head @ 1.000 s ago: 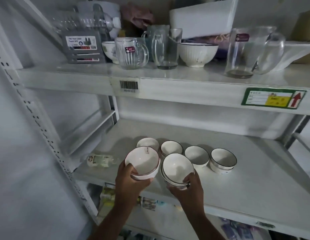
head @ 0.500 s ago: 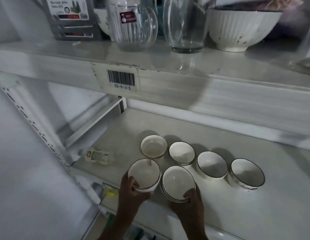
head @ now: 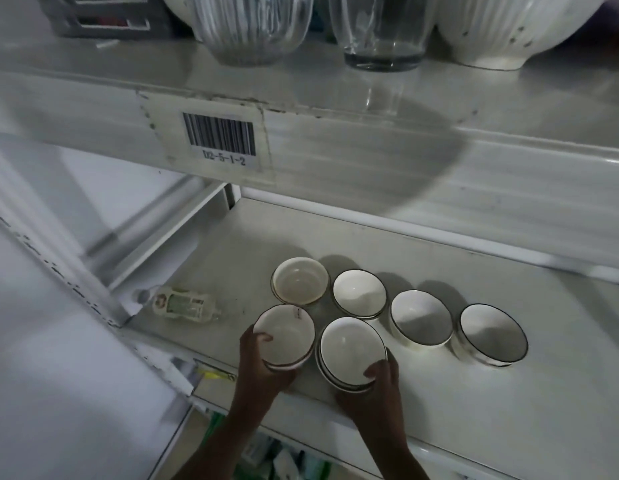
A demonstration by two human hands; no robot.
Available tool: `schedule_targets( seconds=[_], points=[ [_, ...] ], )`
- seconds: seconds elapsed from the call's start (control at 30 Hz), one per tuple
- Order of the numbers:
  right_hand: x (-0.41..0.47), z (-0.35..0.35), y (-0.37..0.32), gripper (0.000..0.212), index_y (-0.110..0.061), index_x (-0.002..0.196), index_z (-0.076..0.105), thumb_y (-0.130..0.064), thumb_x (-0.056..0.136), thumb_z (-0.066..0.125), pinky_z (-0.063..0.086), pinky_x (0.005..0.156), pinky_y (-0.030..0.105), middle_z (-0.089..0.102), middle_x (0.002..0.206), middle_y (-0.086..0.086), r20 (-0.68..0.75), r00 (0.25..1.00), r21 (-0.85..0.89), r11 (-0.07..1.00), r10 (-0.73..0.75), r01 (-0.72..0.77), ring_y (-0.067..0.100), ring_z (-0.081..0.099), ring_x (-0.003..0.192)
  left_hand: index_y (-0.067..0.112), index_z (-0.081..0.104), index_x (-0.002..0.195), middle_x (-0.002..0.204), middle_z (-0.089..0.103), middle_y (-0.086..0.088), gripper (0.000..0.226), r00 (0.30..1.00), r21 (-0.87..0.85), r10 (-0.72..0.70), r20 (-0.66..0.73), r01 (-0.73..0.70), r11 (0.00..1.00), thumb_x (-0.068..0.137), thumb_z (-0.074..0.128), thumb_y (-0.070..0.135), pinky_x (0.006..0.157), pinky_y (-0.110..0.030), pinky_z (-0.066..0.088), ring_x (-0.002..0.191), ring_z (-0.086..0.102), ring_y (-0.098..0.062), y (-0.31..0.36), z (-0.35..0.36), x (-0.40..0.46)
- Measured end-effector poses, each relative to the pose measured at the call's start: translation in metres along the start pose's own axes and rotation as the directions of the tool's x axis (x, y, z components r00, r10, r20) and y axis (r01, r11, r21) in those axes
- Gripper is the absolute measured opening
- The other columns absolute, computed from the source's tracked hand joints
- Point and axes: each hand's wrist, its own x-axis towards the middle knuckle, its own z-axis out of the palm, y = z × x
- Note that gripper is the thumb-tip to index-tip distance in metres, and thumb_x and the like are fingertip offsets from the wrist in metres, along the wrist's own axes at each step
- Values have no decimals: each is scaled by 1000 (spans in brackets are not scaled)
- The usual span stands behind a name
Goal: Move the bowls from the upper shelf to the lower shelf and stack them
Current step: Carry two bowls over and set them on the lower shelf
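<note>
While both hands grip stacks at the lower shelf front, left hand holds small bowl stack, right hand wider bowl stack; glazed ceramic, stiff, slippery, chippable, so hold rims.

White metal shelving unit, barcode label on its edge, pale wall at left, dim, possibly artificial light

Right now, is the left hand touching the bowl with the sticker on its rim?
Touching. The head view shows the left hand gripping the sticker-rim bowl: its thumb lies over the near rim and its fingers curl underneath.
</note>
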Motion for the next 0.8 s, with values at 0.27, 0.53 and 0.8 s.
schedule_targets(
  seconds=[0.27, 0.53, 0.8],
  points=[
    [1, -2, -6, 70, -33, 103, 42, -44, 44, 77, 40, 69, 10, 49, 126, 1, 15, 1000, 20, 1000, -2, 2, 14, 56, 95, 25, 37, 134, 132, 44, 7, 100, 998, -29, -16, 58, 18, 999, 48, 86, 41, 95, -7, 38, 123, 43, 6, -2, 0, 1],
    [6, -2, 2, 84, -46, 119, 38, -39, 46, 78, 29, 89, -8, 48, 124, 3, 18, 998, 39, 998, -55, 54, 3, 47, 107, 27, 34, 140, 137, 43, 12, 109, 995, -30, -44, 86, 46, 998, 49, 88, 51, 94, -6, 40, 125, 43, 5, 5, -4, -1],
    [6, -4, 8, 89, -34, 126, 41, -32, 45, 79, 28, 91, -7, 45, 125, 3, 86, 994, 95, 994, -61, 53, 0, 44, 107, 21, 35, 143, 140, 44, 4, 112, 990, 31, -82, 111, 79, 996, 49, 94, 36, 92, -7, 40, 126, 45, -11, 11, -7, -2]
  ],
)
